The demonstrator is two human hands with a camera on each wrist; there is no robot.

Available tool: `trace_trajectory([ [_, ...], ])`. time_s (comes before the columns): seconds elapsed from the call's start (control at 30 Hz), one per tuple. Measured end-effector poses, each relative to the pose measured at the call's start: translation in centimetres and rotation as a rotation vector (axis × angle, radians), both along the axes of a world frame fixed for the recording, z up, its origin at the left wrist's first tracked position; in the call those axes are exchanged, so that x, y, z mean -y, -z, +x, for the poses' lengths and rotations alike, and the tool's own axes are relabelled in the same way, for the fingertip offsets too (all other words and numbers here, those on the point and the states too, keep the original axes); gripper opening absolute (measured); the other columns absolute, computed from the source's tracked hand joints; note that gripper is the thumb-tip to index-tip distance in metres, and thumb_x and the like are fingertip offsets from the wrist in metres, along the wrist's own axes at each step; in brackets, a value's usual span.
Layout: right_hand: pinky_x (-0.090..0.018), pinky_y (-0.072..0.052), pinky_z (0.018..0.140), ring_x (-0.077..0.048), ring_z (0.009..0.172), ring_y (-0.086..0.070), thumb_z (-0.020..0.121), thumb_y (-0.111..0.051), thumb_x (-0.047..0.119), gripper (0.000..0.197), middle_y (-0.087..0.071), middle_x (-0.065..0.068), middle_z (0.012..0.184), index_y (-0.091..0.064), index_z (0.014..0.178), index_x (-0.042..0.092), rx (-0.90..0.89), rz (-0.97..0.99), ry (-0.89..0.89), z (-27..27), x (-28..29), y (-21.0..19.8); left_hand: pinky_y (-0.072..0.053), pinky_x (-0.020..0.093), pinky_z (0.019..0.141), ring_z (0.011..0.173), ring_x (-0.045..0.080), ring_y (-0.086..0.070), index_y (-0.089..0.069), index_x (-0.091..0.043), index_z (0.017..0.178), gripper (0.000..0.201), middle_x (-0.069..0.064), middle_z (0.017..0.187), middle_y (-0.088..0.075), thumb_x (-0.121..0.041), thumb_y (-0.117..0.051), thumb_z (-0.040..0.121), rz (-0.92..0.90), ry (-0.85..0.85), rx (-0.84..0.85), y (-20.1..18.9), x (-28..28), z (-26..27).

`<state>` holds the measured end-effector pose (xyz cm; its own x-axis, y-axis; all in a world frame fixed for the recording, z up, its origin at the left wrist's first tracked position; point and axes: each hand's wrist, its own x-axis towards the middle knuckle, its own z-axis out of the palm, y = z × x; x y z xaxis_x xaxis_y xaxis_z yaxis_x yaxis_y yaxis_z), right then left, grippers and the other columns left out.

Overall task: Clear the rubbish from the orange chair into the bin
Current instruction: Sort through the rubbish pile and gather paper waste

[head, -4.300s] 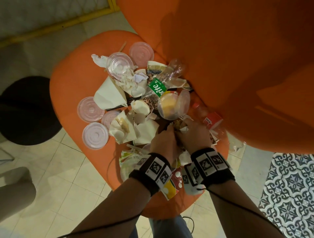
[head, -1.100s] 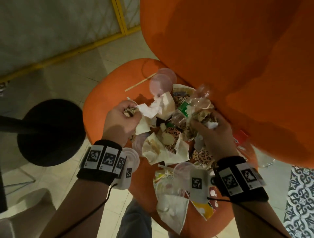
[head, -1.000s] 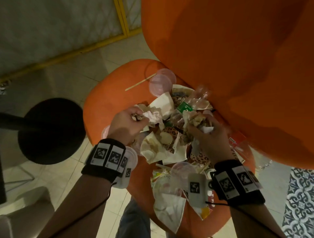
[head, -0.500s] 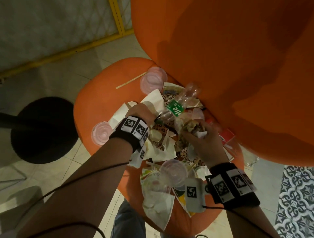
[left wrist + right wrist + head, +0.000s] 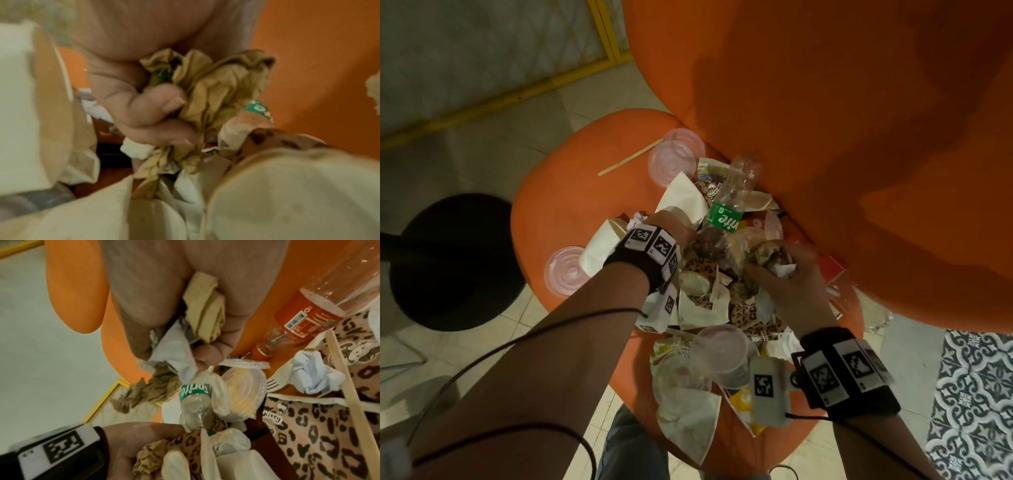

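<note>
the orange chair [image 5: 558, 205] carries a heap of rubbish across the middle and back of its seat, packed up against the backrest. the left hand [image 5: 674, 228] is dug into the centre of the heap, and the left wrist view shows its fingers [image 5: 156, 113] curled tight round a wad of crumpled brown paper [image 5: 211, 91] with a scrap of white tissue caught beneath them. the right hand [image 5: 787, 281] sits just beside it toward the seat's right side, its fingers closed on a bundle of brown paper and white napkin [image 5: 185, 344] held a little above the pile. between the two hands lies a clear sprite bottle [image 5: 729, 202] with a green label, its neck pointing toward the backrest. an empty bottle with an orange label [image 5: 312, 311] lies against the backrest at the right edge. leopard-print wrappers [image 5: 748, 313] and cream paper sleeves [image 5: 702, 305] lie under and between the wrists. two clear plastic lids [image 5: 673, 164] rest overlapping at the back of the seat, with a wooden stick [image 5: 630, 159] just to their left, and another lid [image 5: 566, 270] sits at the left edge. a clear plastic cup [image 5: 726, 353] lies on its side near the front edge, on more wrappers and a white paper bag [image 5: 688, 418]. a round black shape [image 5: 452, 260] sits on the tiled floor left of the chair; whether it is the bin cannot be told.
</note>
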<state>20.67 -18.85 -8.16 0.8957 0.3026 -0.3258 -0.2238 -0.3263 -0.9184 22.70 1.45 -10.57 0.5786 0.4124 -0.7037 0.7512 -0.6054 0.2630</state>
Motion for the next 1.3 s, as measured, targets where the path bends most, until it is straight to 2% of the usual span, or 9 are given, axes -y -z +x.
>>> trace_trajectory([
  [0.27,-0.013,-0.052,0.069,0.005,0.08,-0.066,0.08,-0.073,0.013,0.029,-0.068,0.022,0.084,-0.061,0.084,0.039,-0.032,-0.013,0.034,0.5,1.3,0.4,-0.05,0.042,0.074,0.094,0.036,-0.062,-0.063,0.005,0.101,0.057,0.022,0.102,-0.066,-0.045,-0.066,0.075,-0.057,-0.066,0.076,0.2,-1.4,-0.5],
  [0.43,-0.016,-0.049,0.067,0.012,0.073,-0.061,0.08,-0.073,0.013,0.033,-0.064,0.023,0.082,-0.058,0.081,0.042,-0.04,-0.033,0.042,0.6,1.3,0.2,-0.037,0.025,0.051,0.069,0.014,-0.05,-0.057,-0.008,0.1,0.035,0.004,0.088,-0.055,-0.029,-0.069,0.075,-0.142,-0.298,0.226,-0.8,-3.1,-1.4],
  [0.6,-0.032,-0.054,0.079,-0.008,0.09,-0.067,0.079,-0.073,0.014,0.025,-0.069,0.013,0.095,-0.064,0.091,0.034,-0.055,-0.025,0.047,0.5,0.8,0.0,-0.039,0.026,0.061,0.073,0.018,-0.055,-0.054,-0.016,0.105,0.036,0.003,0.091,-0.059,-0.028,-0.072,0.075,-0.206,-0.516,0.472,-2.6,-4.7,-2.8],
  [0.77,-0.02,-0.054,0.072,0.0,0.084,-0.067,0.079,-0.072,0.011,0.025,-0.07,0.016,0.088,-0.066,0.088,0.033,-0.006,-0.01,0.003,0.3,-0.2,-0.8,-0.04,0.013,0.041,0.047,0.004,-0.051,-0.057,-0.022,0.109,0.03,-0.006,0.068,-0.056,-0.015,-0.067,0.081,-0.252,-0.639,0.661,-4.5,-4.5,-5.2],
  [0.87,-0.022,-0.054,0.071,-0.007,0.083,-0.068,0.08,-0.071,0.011,0.017,-0.072,0.006,0.089,-0.069,0.095,0.021,0.042,-0.009,-0.023,0.2,-0.8,-1.6,-0.041,0.011,0.045,0.046,-0.004,-0.049,-0.064,-0.023,0.107,0.028,-0.011,0.068,-0.054,-0.013,-0.066,0.081,-0.243,-0.695,0.742,-5.2,-4.0,-7.4],
  [0.97,-0.009,-0.046,0.06,0.005,0.069,-0.062,0.081,-0.07,0.014,0.018,-0.068,0.006,0.084,-0.066,0.096,0.023,0.047,0.025,-0.064,-0.5,-1.8,-2.5,-0.047,0.019,0.068,0.07,0.004,-0.058,-0.065,-0.023,0.108,0.03,-0.011,0.083,-0.061,-0.018,-0.069,0.079,-0.296,-0.807,0.774,-5.4,-3.2,-10.5],
  [1.07,-0.006,-0.042,0.057,0.003,0.068,-0.058,0.082,-0.069,0.012,0.016,-0.066,0.006,0.083,-0.064,0.095,0.02,0.058,0.023,-0.123,-1.9,-3.9,-3.2,-0.046,0.018,0.071,0.08,0.006,-0.059,-0.063,-0.024,0.11,0.03,-0.009,0.094,-0.062,-0.021,-0.07,0.081,-0.327,-0.931,0.785,-5.2,-2.5,-14.1],
  [1.17,-0.015,-0.048,0.061,-0.001,0.072,-0.059,0.083,-0.067,0.007,0.014,-0.065,0.009,0.081,-0.063,0.09,0.019,0.044,0.029,-0.214,-4.2,-6.4,-3.6,-0.048,0.01,0.056,0.067,-0.004,-0.063,-0.064,-0.028,0.094,0.017,-0.014,0.088,-0.064,-0.015,-0.067,0.084,-0.389,-1.047,0.788,-4.8,-2.2,-17.7],
  [1.3,-0.032,-0.051,0.07,-0.018,0.079,-0.061,0.08,-0.067,0.008,0.02,-0.063,0.012,0.078,-0.06,0.086,0.025,0.075,-0.058,-0.278,-6.3,-9.7,-3.3,-0.05,0.021,0.058,0.066,0.011,-0.068,-0.067,-0.027,0.098,0.022,0.003,0.087,-0.071,-0.012,-0.068,0.082,-0.425,-1.123,0.768,-4.0,-3.1,-22.2],
])
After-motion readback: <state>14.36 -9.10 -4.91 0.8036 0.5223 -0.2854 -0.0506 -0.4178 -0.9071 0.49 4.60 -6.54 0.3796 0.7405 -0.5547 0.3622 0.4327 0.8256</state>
